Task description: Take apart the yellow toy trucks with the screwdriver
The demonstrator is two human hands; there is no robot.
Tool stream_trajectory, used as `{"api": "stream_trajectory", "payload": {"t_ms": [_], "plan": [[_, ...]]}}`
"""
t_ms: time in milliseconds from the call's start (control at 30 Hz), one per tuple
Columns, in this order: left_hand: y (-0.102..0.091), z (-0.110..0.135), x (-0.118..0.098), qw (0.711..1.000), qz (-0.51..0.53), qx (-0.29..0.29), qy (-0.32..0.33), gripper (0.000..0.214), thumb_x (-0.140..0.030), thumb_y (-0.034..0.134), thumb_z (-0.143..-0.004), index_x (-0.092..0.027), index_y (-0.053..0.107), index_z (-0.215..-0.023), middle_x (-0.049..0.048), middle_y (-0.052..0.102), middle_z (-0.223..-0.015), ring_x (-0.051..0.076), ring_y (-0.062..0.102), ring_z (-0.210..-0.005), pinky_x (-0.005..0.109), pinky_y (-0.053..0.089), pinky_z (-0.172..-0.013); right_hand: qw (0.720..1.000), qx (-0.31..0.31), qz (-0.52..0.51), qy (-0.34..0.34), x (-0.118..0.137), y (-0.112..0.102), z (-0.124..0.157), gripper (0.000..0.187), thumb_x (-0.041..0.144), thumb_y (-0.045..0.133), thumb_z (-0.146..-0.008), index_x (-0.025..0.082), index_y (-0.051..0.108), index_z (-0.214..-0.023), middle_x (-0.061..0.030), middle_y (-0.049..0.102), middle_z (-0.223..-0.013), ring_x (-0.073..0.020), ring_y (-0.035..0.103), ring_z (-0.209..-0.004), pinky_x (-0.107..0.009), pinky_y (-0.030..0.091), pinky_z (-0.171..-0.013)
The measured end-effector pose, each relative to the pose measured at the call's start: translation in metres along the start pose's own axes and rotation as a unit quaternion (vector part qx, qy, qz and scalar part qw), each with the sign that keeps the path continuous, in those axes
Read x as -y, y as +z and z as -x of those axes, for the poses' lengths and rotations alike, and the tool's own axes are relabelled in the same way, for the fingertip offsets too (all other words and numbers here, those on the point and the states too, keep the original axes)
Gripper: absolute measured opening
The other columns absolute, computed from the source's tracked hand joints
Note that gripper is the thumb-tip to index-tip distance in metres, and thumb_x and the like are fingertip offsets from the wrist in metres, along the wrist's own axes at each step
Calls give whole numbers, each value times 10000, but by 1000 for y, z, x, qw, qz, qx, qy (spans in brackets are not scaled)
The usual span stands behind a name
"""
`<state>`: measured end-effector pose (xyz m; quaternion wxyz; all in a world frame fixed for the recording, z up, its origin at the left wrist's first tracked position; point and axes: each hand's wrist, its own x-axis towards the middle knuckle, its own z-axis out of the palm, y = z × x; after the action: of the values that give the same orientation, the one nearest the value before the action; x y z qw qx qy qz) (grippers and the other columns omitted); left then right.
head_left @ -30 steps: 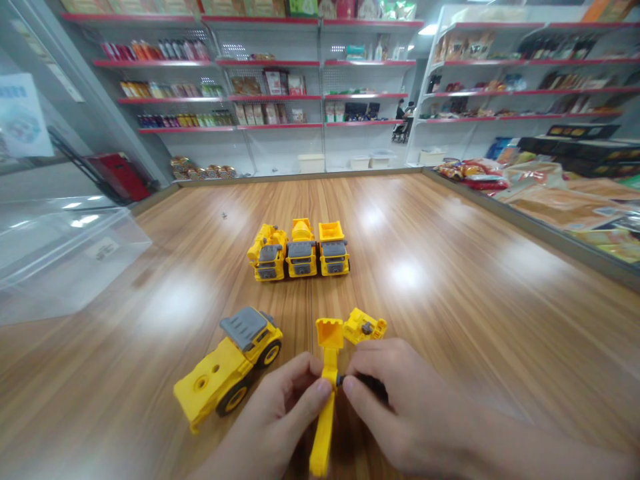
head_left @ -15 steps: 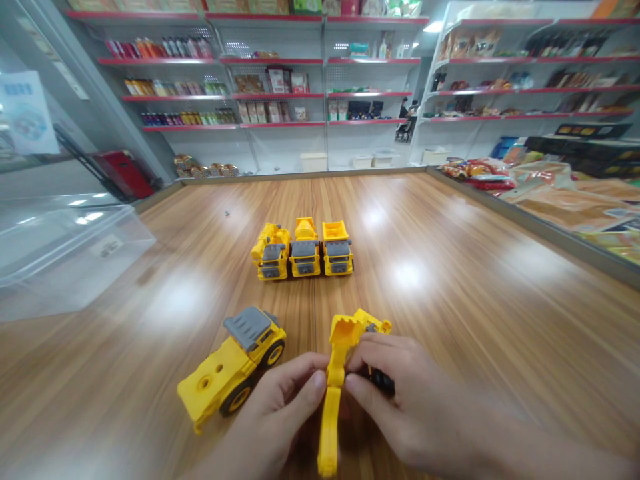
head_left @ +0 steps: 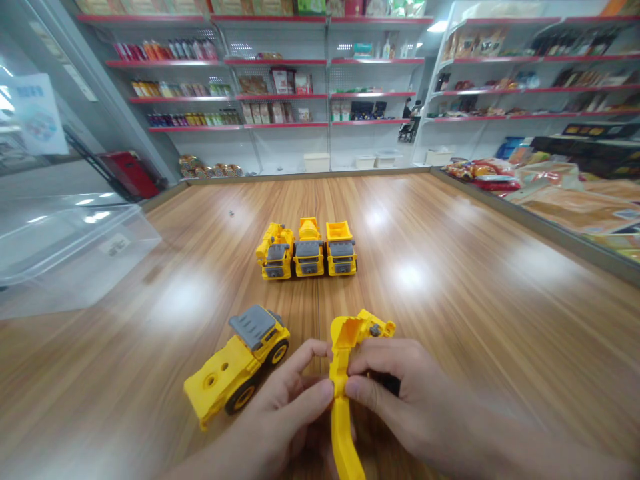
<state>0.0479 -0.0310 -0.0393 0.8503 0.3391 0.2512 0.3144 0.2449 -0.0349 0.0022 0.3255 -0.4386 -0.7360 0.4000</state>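
Between my hands stands a yellow toy excavator arm (head_left: pixel 341 413) with a toothed bucket at its upper end. My left hand (head_left: pixel 295 400) pinches it from the left near the middle joint, thumb against the side. My right hand (head_left: pixel 400 393) grips the same joint from the right with thumb and index finger. Behind the right fingers lies another yellow toy part (head_left: pixel 377 325) with grey bits, mostly hidden. To the left of my left hand rests a yellow toy truck chassis (head_left: pixel 220 373) with a grey cab roof, black wheels and two holes in its flat bed.
Three yellow toy trucks (head_left: pixel 309 257) stand in a row farther back on the wooden table (head_left: pixel 475 320). A clear plastic bin (head_left: pixel 75 260) is at the left. Packaged goods (head_left: pixel 565 190) lie beyond the right edge, and stocked shelves (head_left: pixel 280 125) line the back.
The excavator arm has turned slightly, its lower end swinging right and its bucket now facing more to the right. Both hands keep their pinch. The whole view has shifted a little.
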Motion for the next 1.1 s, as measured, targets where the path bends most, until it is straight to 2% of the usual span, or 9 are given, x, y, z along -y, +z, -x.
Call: {"api": "stream_trajectory", "payload": {"t_ms": [167,267,367,500,700,833,900,1100], "plan": [[-4,3,1,1000,15,-6,-24,202,-178,512,-976,-290,582,-1129,10,701,-995,132,687,-827,303,511,-809,999,4,-33,29,-2,0,-2,184,124,616,-880,171,610,-702,31,646,-696,-97,588,-660,-210,454,-642],[-2,3,-1,999,23,12,-26,192,-184,531,-966,-283,591,-1118,8,705,-909,130,686,-811,298,510,-811,1000,-5,1,17,1,-2,3,161,141,617,-868,173,610,-711,21,646,-695,-108,586,-650,-224,456,-635],[1,3,-2,998,47,7,-30,183,-187,563,-949,-278,606,-1102,1,704,-862,123,697,-814,263,510,-786,998,-27,47,-26,4,-4,8,138,119,546,-858,166,613,-747,-11,664,-730,-130,601,-680,-248,471,-670],[1,1,1,998,58,15,-20,205,-167,555,-951,-277,608,-1115,12,719,-880,119,705,-818,258,514,-783,996,-4,85,-29,5,-5,9,188,116,484,-863,163,590,-715,-22,642,-692,-134,576,-627,-261,461,-629],[1,1,0,998,55,5,-16,201,-206,602,-929,-260,611,-1122,22,732,-879,131,716,-796,244,515,-741,998,-6,68,-2,3,-4,8,103,70,569,-785,173,572,-794,-1,634,-766,-126,564,-682,-240,458,-638],[5,1,-3,999,44,-13,-13,255,-241,664,-888,-256,601,-1134,27,742,-836,138,710,-745,251,515,-714,999,0,39,-10,3,-2,8,119,70,538,-828,175,583,-796,3,655,-772,-112,586,-682,-214,469,-647],[5,2,-4,999,38,-18,-14,223,-239,639,-899,-259,594,-1116,23,734,-794,147,705,-711,259,514,-688,999,2,28,-20,2,-1,8,142,62,525,-837,174,590,-779,3,663,-769,-113,600,-695,-213,477,-670],[3,3,-3,999,21,-36,-16,172,-218,494,-949,-254,559,-1103,33,710,-735,182,698,-644,292,509,-625,1000,-6,17,14,0,0,5,87,84,588,-814,161,623,-791,8,657,-736,-111,592,-659,-202,471,-624]]}}
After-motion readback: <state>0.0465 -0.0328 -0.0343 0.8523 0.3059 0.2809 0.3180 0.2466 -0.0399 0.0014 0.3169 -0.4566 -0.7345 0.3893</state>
